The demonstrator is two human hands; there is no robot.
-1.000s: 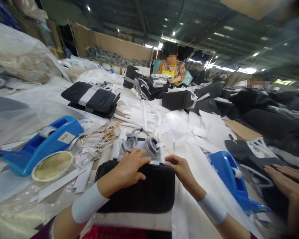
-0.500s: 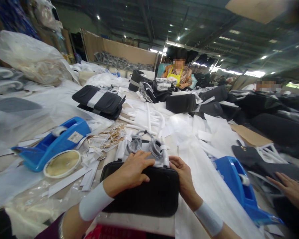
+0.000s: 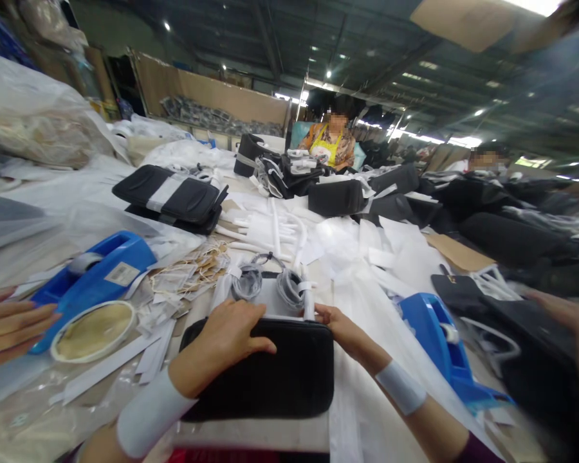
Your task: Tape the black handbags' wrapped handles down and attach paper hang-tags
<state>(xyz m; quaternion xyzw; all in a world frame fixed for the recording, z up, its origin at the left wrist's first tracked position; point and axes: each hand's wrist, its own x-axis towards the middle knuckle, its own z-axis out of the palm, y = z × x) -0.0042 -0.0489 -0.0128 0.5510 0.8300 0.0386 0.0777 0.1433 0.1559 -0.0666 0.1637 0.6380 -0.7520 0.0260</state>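
Big dim workshop under a dark roof (image 3: 299,51) with small lights dotted along it, and below that a long cluttered tabletop (image 3: 255,434) spread with white sheeting and paper. Dark bags and fabric (image 3: 492,238) fill the far right, and a co-worker in a yellow apron (image 3: 329,149) sits across the table. Closest in, right in front of the wearer, is the black bag (image 3: 284,373) being worked on: wide, round-cornered, long edge facing the wearer, handles on the far side. Blue tape dispensers flank it, one off to the left (image 3: 123,247) and one to the right (image 3: 429,341). Both forearms come up from the bottom corners and angle inward, each with a pale cuff at the wrist. Left hand (image 3: 224,344) lies palm-down over the bag's upper left part, fingers pointing forward at the far edge, thumb spread out sideways; it's pretty much open, just resting there. Right hand (image 3: 345,331) comes in at the far right corner, wrist fairly straight, fingers bent in beside the white-wrapped handle end (image 3: 309,305); can't tell whether it's actually pinching anything, since the fingertips are partly tucked out of sight. Somebody else's hand (image 3: 17,325) pokes in at the left edge, fingers straight. Smallest stuff: two clear-wrapped coils (image 3: 292,289) just past the left fingertips.
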